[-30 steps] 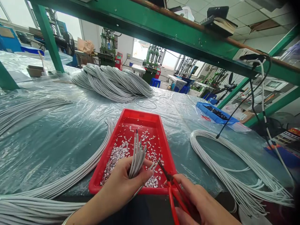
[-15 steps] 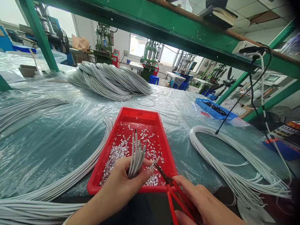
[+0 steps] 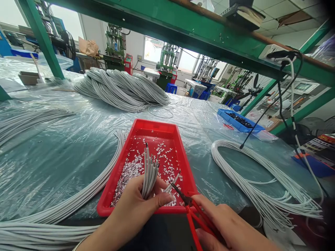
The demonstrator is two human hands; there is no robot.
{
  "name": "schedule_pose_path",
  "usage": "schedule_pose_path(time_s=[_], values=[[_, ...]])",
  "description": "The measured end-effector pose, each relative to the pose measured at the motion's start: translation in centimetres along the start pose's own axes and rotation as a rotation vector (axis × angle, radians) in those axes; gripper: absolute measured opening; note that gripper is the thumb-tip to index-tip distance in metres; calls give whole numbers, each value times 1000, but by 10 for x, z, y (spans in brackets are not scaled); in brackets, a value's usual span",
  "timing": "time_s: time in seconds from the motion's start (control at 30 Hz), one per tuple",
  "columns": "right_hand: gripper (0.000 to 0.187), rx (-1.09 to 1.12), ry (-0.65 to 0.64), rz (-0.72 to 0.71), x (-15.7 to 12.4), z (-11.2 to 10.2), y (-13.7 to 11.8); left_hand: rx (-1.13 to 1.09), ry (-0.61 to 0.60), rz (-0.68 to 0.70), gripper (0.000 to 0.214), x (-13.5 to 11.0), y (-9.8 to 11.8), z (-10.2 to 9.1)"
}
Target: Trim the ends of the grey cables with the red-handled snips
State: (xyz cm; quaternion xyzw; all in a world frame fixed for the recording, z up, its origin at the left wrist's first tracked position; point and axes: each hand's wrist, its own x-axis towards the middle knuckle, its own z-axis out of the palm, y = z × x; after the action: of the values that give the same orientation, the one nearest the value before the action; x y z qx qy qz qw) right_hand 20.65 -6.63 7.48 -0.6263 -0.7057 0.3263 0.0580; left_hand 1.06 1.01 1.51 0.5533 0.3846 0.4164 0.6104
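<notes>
My left hand [image 3: 140, 204] is closed round a bundle of grey cables [image 3: 149, 174], their cut ends pointing up over the red tray [image 3: 187, 170]. One cable end [image 3: 175, 182] leans apart to the right, out past the left thumb and fingers. In my right hand [image 3: 222, 219] is a pair of red-handled scissors [image 3: 187, 200], with the tips close beside that single cable. Whether the blades touch it I cannot tell. Small silvery scraps [image 3: 132, 170] lie scattered across the tray's floor, thickest along its left side.
Cable lengths [image 3: 86, 195] curve along the tray's left. A coil of cables [image 3: 235, 170] lies on the right, below a blue bin [image 3: 242, 122] of black parts. A large cable heap [image 3: 120, 89] sits behind the tray. A green shelf beam [image 3: 183, 28] crosses overhead, with hanging cords [image 3: 293, 104].
The bundle in my left hand has tilted slightly left. The scissor tips have moved a little left and down beside the single cable, which now stands farther out from the thumb.
</notes>
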Motion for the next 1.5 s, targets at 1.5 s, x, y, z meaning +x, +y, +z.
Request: schedule_pose_path(time_s=[1.5], values=[[39,1185,116,-98,74,31,-33,-289,-255,-42,23,2,5,-7]])
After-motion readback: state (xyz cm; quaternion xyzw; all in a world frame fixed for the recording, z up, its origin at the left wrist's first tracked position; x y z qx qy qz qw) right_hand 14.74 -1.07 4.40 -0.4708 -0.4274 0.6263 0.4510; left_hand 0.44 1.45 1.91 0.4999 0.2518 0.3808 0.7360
